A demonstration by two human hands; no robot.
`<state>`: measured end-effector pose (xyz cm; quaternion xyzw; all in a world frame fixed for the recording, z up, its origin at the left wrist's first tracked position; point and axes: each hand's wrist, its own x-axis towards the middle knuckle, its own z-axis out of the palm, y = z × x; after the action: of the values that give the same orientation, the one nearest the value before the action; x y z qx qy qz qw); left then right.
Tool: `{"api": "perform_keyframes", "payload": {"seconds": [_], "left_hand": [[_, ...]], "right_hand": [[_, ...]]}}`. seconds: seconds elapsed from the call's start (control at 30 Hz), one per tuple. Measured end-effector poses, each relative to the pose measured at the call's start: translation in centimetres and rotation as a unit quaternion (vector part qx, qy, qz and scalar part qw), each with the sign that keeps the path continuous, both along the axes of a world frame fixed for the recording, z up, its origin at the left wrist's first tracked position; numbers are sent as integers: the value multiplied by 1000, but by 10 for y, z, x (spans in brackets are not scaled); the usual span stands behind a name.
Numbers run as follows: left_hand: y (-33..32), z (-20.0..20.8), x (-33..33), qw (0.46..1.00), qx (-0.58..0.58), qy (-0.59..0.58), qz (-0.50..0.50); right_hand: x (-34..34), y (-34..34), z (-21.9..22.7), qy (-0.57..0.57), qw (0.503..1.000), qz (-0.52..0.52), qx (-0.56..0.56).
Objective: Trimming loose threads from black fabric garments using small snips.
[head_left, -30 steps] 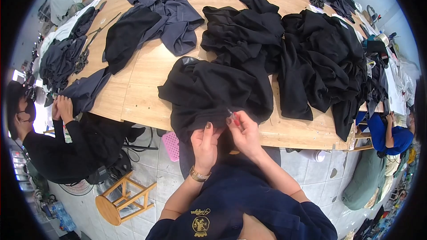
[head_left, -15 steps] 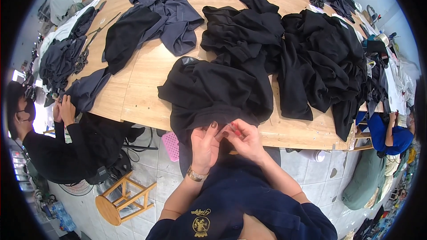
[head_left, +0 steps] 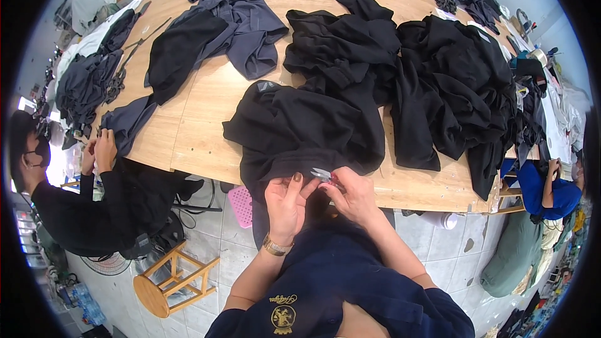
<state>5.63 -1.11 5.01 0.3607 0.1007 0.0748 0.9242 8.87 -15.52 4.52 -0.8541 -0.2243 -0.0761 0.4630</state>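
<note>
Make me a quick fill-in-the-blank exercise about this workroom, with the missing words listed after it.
1. The left hand is at the black cloth, while the snips are in the ____.
2. The watch is on the ____ wrist.
3. The stool at the picture's lower left is made of ____.
4. The co-worker at the picture's right edge wears a ____ top.

Missing words: right hand; left; wood; blue.

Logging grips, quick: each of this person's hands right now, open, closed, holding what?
Left hand: at the near edge of the black garment; whether it grips cannot be told.
Right hand: closed around small snips.
</note>
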Motion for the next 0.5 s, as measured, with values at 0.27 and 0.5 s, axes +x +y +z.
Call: {"api": "perform_keyframes", "payload": {"seconds": [0.27, 0.5], "left_hand": [[1, -6, -2, 1000, 9, -12, 3], [-2, -4, -2, 1000, 7, 4, 19]], "right_hand": [[1, 1, -1, -50, 996, 19, -66], [3, 1, -2, -65, 996, 18, -62]]}}
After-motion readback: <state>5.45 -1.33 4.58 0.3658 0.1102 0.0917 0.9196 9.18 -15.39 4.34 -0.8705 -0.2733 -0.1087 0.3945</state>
